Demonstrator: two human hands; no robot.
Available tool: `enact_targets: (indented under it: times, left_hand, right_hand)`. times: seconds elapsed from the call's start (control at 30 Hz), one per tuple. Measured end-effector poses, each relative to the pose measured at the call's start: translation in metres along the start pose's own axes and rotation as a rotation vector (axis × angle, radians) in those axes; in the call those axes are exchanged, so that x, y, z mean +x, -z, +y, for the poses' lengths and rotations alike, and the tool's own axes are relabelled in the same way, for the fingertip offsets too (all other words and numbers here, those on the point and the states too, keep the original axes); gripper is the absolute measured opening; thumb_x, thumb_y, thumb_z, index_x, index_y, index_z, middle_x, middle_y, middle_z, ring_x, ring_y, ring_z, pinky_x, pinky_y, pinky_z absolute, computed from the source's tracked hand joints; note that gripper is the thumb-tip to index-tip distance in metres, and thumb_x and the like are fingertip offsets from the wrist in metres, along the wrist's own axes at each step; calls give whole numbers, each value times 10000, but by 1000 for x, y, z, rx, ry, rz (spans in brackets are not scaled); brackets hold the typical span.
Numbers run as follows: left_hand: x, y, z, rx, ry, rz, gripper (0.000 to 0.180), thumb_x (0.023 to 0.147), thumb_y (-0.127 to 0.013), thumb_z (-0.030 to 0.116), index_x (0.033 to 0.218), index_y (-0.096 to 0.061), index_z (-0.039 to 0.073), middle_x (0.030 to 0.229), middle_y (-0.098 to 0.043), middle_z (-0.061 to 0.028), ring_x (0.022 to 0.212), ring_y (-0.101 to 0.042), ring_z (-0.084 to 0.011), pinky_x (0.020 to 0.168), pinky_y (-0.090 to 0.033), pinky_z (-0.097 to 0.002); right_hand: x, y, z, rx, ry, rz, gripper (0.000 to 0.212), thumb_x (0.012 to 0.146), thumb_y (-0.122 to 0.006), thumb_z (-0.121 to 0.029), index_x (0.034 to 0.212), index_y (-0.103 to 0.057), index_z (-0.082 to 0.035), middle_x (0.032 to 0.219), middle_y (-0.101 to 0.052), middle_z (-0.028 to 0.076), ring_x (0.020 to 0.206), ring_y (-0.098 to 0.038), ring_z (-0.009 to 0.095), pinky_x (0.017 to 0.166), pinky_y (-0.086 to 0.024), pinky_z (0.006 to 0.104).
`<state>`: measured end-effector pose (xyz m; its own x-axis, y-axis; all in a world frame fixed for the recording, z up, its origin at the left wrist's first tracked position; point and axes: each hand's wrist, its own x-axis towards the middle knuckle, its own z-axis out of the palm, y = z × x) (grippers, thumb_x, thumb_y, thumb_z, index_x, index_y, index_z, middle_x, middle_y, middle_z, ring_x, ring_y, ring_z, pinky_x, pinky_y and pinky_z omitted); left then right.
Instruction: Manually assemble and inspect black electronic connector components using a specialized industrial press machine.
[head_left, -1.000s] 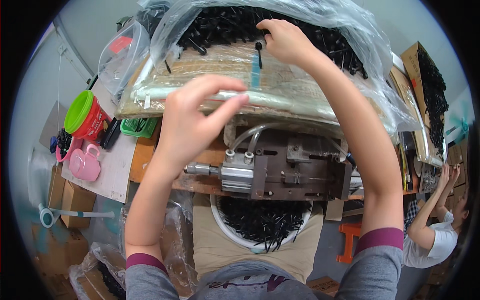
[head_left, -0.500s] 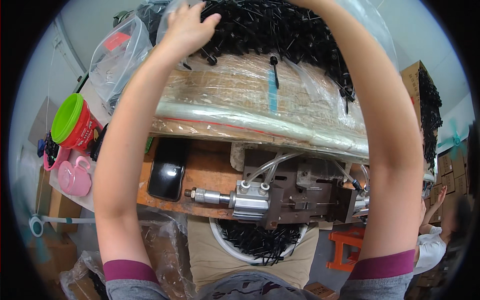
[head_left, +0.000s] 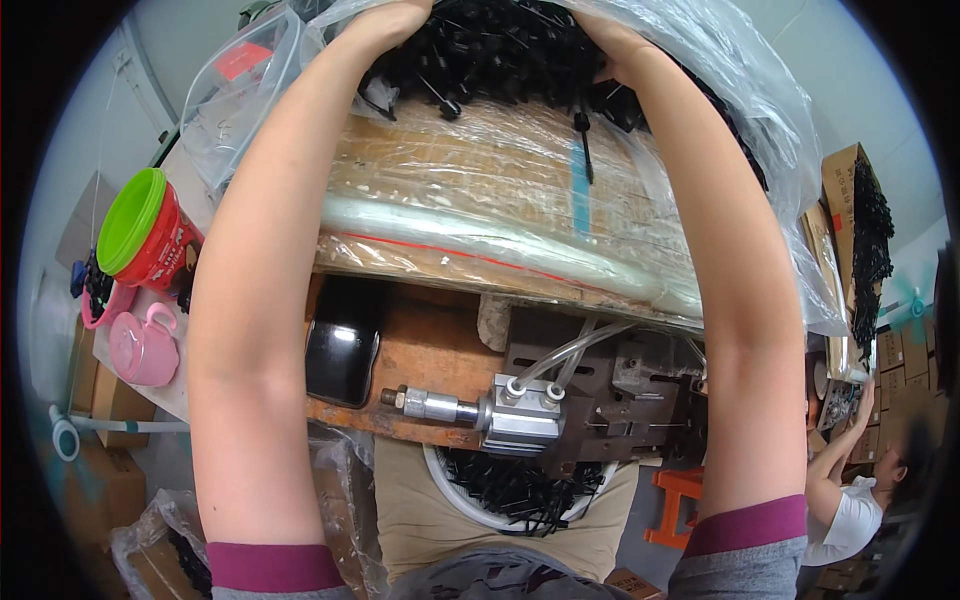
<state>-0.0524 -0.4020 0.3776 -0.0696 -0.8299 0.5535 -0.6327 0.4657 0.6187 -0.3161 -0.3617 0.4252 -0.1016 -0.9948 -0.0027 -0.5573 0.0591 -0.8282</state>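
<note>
A heap of small black plastic parts with thin stems (head_left: 500, 55) lies at the far side, on a cardboard surface wrapped in clear film (head_left: 470, 160). My left hand (head_left: 398, 20) reaches to the heap's left side; the upper edge cuts it off and its fingers are hidden. On the heap's right side my right hand (head_left: 622, 50) touches the parts, thumb and fingers apart, the fingertips partly hidden among them. One black part (head_left: 584, 145) hangs down over a blue tape strip (head_left: 580, 190). Clear plastic sheeting (head_left: 745, 75) lies around the heap and behind my right forearm.
Nearer me are a metal fixture with an air cylinder (head_left: 522, 415) and tubes, and a black phone (head_left: 343, 345). A round tub of black parts (head_left: 520, 490) rests on my lap. Left stand a red-green bucket (head_left: 150, 235) and pink cup (head_left: 143, 348). Another person (head_left: 850, 510) works at right.
My right hand has come down into view at the heap's right side. My left hand has moved farther up, partly out of view. The plastic sheeting now spreads wider on the right.
</note>
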Motion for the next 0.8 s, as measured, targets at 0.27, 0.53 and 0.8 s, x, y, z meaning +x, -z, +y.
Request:
enact_targets:
  times: [0.27,0.53,0.8]
  left_hand:
    - [-60,8,141,-165,694,-178,686,1017,-352,552,1521,-429,91,1540,-440,-179,1430,-394,-309,1164,-305,-416]
    - [-54,-11,108,-578,431,-492,797,962,-468,664,1471,-485,51,1413,-568,-183,1281,-549,-304,1070,-424,-419]
    - [-104,-58,171,-536,315,-474,1027,843,-559,781,1369,-534,-101,1380,-546,-314,1284,-541,-419,1067,-419,-522]
  right_hand:
    - [-26,12,27,329,98,-205,799,898,-588,-633,1493,-467,-115,1504,-489,133,1361,-461,278,1128,-302,503]
    - [-62,13,25,608,128,-219,455,899,-700,-325,1258,-644,-49,1109,-713,94,1019,-668,179,880,-526,317]
    - [-110,95,61,472,109,-164,464,953,-650,-381,1338,-631,-122,1245,-674,34,1134,-625,136,985,-490,298]
